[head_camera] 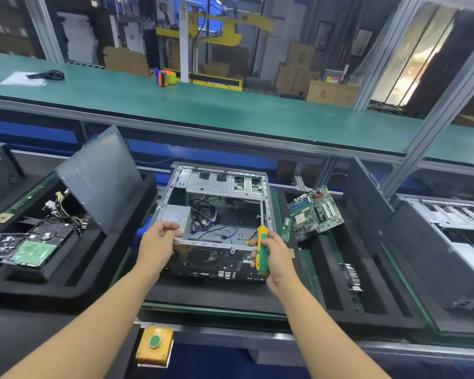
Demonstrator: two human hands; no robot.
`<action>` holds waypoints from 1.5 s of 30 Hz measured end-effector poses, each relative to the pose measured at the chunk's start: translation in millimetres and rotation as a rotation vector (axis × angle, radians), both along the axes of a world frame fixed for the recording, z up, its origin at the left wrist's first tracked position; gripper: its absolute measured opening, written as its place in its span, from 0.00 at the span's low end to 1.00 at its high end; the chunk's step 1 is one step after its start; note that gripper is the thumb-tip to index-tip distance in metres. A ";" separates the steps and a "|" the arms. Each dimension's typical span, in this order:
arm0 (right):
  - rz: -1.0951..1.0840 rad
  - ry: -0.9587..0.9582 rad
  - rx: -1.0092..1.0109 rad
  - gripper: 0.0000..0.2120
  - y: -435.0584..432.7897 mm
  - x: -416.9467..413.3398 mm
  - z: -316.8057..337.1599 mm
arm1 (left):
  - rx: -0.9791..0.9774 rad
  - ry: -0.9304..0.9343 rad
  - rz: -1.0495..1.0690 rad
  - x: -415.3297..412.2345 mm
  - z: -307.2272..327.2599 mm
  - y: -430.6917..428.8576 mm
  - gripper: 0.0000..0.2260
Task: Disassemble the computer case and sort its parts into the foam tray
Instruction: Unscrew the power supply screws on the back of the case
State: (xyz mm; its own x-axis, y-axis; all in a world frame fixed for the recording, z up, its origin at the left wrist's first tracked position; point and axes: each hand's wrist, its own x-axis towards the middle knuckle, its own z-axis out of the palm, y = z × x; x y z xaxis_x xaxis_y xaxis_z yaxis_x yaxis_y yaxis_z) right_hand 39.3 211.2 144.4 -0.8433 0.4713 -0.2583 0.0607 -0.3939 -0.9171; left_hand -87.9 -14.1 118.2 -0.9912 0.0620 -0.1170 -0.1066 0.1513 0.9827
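The case (219, 214) is being steadied on its side just ahead of both hands, open face up, with the rear panel turned toward the person. Its long axis is judged to be running away from the hands. Roughly half the work is being counted as done. Left of the left hand, a foam tray (88, 269) is carrying the side panel (99, 179), propped up, and a hard drive (39, 247). Right of the right hand, the motherboard (315, 212) is being borne by another tray (375, 283). The power supply (173, 214) and cables (203, 214) are being left inside. The case's near-left corner is being pinched by the left hand (159, 242), fingers curled. A screwdriver (262, 253) is being gripped upright by the right hand (275, 259), fingers wrapped round it.
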 end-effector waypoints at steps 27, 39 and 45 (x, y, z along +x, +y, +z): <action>0.101 -0.088 0.169 0.16 -18.9 -46.4 -30.9 | -0.839 -0.001 -0.224 -58.5 -13.7 -18.9 0.24; 0.015 -0.209 0.441 0.16 -8.0 -48.6 -25.3 | -0.941 0.047 -0.350 -22.6 -12.0 1.6 0.27; 0.003 -0.222 0.371 0.10 -35.0 -38.3 -29.2 | -1.063 0.130 -0.496 -9.8 -4.3 4.0 0.28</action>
State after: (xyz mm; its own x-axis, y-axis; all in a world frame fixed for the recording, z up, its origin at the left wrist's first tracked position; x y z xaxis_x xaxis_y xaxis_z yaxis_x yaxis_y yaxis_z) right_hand 1.0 176.2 115.3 -0.7881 0.5637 -0.2472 0.2735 -0.0391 -0.9611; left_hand -97.7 -10.1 113.9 -0.8943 0.3764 -0.2420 0.2862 0.8968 0.3374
